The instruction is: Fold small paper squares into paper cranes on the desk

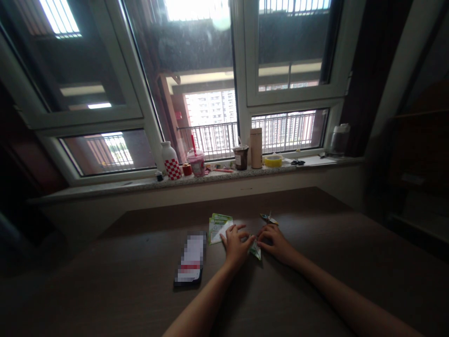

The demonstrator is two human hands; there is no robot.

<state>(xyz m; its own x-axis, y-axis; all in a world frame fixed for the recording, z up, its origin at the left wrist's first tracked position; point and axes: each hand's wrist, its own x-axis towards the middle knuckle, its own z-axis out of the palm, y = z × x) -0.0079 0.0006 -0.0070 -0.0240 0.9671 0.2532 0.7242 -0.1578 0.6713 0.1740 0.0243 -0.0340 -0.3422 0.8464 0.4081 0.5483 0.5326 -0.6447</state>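
Your loosely spread left hand (238, 242) and curled right hand (275, 239) meet at the paper (256, 253) on the table (147, 255); I can't tell whether either grips it. It looks part-folded to a point, with an angular piece (270, 219) seemingly done beyond and flat, printed sheets (214, 229) apparently left to do

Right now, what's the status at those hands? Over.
Left hand and right hand at folded green paper. Smartphone apart, to the left. Another folded piece beyond right hand.

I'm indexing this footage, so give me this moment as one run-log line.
left hand: at folded paper | right hand: at same folded paper | paper sheets: partly behind left hand | phone: on table, left of both hands
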